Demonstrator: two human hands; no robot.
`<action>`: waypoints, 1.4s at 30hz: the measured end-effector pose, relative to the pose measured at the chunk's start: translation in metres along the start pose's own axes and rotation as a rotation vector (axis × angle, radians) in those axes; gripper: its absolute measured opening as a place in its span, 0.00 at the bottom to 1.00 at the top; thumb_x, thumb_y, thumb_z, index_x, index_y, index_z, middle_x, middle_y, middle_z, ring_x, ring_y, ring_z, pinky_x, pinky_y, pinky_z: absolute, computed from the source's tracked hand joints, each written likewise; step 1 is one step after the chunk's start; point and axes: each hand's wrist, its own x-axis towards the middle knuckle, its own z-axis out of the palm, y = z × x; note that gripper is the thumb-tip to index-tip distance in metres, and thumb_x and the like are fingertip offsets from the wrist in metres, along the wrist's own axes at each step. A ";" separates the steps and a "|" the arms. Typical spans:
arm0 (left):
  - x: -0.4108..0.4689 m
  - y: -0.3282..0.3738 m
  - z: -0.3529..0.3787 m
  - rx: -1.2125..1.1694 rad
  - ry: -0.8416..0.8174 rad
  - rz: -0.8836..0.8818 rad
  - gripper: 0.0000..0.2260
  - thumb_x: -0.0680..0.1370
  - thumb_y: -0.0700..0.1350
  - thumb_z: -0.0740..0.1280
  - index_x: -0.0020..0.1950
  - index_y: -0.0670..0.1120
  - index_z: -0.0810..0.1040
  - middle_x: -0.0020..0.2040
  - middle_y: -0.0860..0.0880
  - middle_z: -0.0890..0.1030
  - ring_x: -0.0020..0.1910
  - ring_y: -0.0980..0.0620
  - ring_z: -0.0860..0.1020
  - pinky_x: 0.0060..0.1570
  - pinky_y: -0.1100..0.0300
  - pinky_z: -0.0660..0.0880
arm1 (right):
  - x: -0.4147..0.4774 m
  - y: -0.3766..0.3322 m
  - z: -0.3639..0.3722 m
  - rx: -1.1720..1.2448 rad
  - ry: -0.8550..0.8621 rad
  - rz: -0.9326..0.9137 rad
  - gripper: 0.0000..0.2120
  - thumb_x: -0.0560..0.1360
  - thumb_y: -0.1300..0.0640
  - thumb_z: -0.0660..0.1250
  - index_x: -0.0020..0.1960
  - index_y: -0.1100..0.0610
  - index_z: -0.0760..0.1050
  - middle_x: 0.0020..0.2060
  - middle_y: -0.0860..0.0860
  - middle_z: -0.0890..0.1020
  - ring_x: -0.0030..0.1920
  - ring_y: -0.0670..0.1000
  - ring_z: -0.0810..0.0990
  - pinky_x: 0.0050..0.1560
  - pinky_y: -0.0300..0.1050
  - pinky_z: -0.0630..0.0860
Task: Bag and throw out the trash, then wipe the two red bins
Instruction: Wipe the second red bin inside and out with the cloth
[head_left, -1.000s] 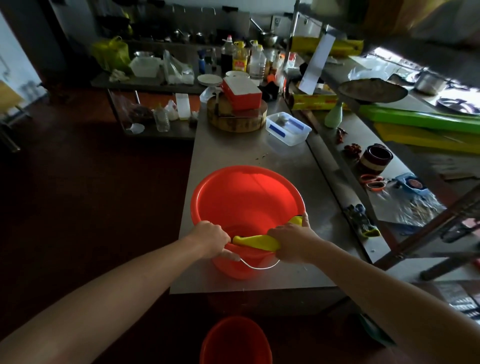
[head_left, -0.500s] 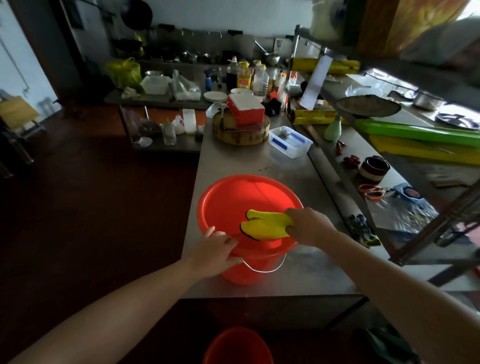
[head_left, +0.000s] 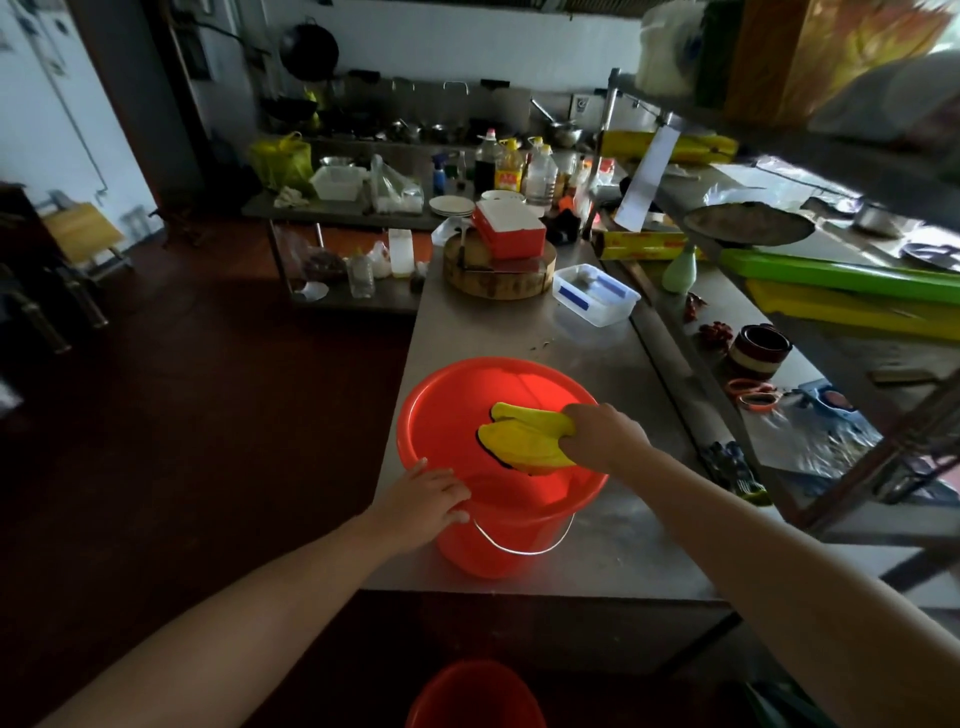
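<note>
A red bin (head_left: 447, 410) with a wire handle stands on the steel table (head_left: 519, 332), near its front edge. My left hand (head_left: 423, 499) grips the bin's near left rim. My right hand (head_left: 602, 434) holds a folded yellow cloth (head_left: 524, 439) inside the bin, against its right inner wall. A second red bin (head_left: 475, 693) sits on the floor below the table's front edge, only its top showing.
A round wooden chopping block (head_left: 498, 278) with a red box (head_left: 511, 234) on it stands further back, beside a clear plastic tub (head_left: 595, 293). To the right runs a shelf with jars, scissors and clutter. Dark floor lies left of the table.
My right hand has carried the yellow cloth from the bin's near rim into the bin and along its right inner wall. My left hand has stayed on the near rim, shifting slightly left.
</note>
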 end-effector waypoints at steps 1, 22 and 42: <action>-0.002 -0.001 -0.001 -0.030 0.018 -0.008 0.23 0.85 0.57 0.55 0.78 0.50 0.66 0.78 0.51 0.67 0.80 0.52 0.57 0.79 0.49 0.44 | 0.005 -0.001 0.000 0.009 -0.008 -0.007 0.11 0.73 0.50 0.64 0.55 0.48 0.75 0.54 0.51 0.80 0.55 0.58 0.81 0.45 0.47 0.75; 0.137 -0.142 -0.027 -0.011 0.093 0.149 0.25 0.85 0.59 0.52 0.81 0.55 0.60 0.83 0.49 0.53 0.82 0.50 0.45 0.79 0.45 0.43 | 0.123 -0.056 0.116 0.150 -0.474 0.228 0.28 0.75 0.41 0.63 0.74 0.45 0.69 0.70 0.53 0.76 0.69 0.57 0.75 0.63 0.53 0.74; 0.177 -0.150 -0.001 0.012 0.195 0.205 0.26 0.81 0.53 0.53 0.80 0.56 0.61 0.83 0.43 0.46 0.81 0.45 0.40 0.79 0.43 0.48 | 0.131 -0.073 0.283 -0.140 -0.546 0.183 0.35 0.73 0.25 0.41 0.77 0.29 0.38 0.82 0.49 0.37 0.81 0.64 0.42 0.68 0.75 0.57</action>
